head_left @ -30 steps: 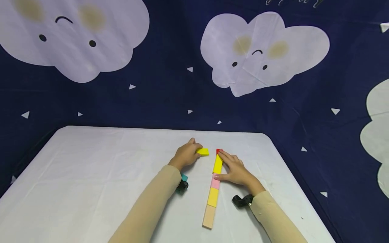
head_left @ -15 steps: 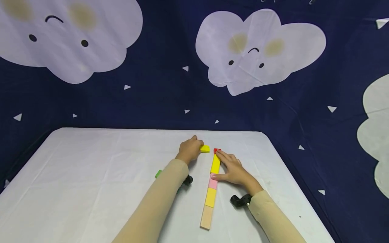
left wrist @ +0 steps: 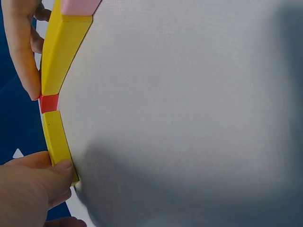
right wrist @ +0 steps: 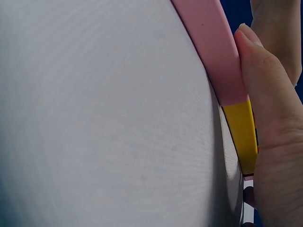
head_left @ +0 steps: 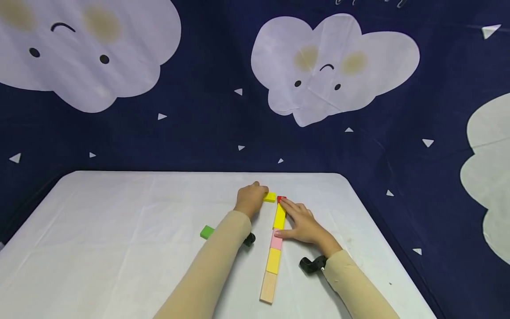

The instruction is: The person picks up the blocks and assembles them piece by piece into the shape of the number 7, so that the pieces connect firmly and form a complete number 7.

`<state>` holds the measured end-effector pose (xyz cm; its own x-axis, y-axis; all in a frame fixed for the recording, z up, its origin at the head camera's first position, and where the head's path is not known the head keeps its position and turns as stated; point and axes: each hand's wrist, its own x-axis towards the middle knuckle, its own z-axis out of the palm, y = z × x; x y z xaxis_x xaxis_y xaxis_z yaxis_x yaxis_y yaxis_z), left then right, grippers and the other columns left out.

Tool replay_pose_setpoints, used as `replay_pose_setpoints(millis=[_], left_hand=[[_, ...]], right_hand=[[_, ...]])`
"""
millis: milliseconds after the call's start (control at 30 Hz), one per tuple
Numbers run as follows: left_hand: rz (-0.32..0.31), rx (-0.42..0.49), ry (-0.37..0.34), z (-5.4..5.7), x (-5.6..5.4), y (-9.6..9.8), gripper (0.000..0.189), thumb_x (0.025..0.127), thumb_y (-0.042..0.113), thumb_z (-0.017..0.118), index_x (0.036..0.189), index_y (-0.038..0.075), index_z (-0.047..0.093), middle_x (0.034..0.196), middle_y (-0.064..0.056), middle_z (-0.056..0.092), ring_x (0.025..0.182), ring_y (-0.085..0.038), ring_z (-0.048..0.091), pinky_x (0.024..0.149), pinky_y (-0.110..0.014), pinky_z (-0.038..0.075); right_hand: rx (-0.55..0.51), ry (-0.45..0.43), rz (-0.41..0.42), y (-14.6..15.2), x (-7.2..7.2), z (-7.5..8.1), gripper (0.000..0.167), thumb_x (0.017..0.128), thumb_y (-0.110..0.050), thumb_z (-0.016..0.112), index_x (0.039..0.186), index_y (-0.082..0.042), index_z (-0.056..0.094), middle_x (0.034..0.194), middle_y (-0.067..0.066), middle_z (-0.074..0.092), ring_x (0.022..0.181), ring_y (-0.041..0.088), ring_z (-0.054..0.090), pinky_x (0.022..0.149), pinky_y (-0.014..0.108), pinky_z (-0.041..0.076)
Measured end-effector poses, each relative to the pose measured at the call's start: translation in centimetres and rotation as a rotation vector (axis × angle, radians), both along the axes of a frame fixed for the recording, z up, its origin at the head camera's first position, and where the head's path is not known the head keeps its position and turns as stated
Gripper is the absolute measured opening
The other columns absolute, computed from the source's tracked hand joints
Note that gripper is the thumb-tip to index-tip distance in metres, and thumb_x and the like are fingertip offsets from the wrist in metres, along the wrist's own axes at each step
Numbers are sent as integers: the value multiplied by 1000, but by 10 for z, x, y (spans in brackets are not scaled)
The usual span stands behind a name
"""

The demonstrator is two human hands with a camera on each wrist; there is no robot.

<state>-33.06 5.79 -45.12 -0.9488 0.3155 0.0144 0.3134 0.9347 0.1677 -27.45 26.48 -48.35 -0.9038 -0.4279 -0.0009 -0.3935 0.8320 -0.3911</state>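
My left hand (head_left: 251,198) pinches a yellow block (head_left: 270,197) between thumb and fingers near the table's far edge. In the left wrist view this block's end lies close to a small red block (left wrist: 49,103). The red block heads a row running toward me: a yellow block (head_left: 280,217), a pink block (head_left: 276,239), another yellow block (head_left: 273,260) and a plain wooden block (head_left: 268,288). My right hand (head_left: 304,225) lies along the row's right side, its fingers extended to the red and yellow blocks. Its thumb touches the pink block, also in the right wrist view.
A green block (head_left: 207,231) lies left of the row, partly hidden by my left sleeve (head_left: 215,261). Black wrist devices, such as the right one (head_left: 312,265), sit at both wrists. Behind the white table (head_left: 119,248) hangs a dark blue cloth (head_left: 215,133) with clouds.
My left hand has brought the yellow block rightward, closer to the red block. The green block has come out from behind my left sleeve. My right hand stays against the row.
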Motion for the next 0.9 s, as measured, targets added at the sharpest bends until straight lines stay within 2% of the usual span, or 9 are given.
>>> replay_pose_setpoints(millis=[200,400,633,767,900], left_hand=[[28,-9,-16,0,2,6,35,99,15,59,130,29,66,123,-4,67,108,-21,68,90,-42,56],[23,-18,-4,2,7,10,35,100,16,58,131,29,66,123,-4,67,107,-21,68,88,-41,57],[33,-12,-20,0,6,7,37,101,17,55,134,31,63,128,-4,66,109,-23,68,90,-42,56],[36,4,-35,3,6,5,43,100,18,56,141,32,56,133,-4,62,107,-24,68,89,-42,56],[36,66,-36,11,8,2,47,98,21,60,144,30,52,133,-4,59,100,-24,69,84,-41,56]], right_hand=[[-7,-8,1,-1,-1,0,109,72,-70,74,159,-26,24,165,-3,23,138,29,35,111,55,27],[-2,-10,-4,-1,-1,0,109,72,-70,74,158,-25,25,165,-3,24,138,29,35,112,56,26],[-1,-14,-2,-3,-2,-1,109,72,-71,73,158,-26,25,165,-3,24,138,28,35,111,56,27],[4,-5,-6,-2,-2,-1,109,72,-71,73,158,-25,25,165,-3,24,138,29,35,111,56,28],[8,0,-14,0,-2,-1,109,72,-70,74,158,-25,26,165,-2,25,139,30,35,111,57,27]])
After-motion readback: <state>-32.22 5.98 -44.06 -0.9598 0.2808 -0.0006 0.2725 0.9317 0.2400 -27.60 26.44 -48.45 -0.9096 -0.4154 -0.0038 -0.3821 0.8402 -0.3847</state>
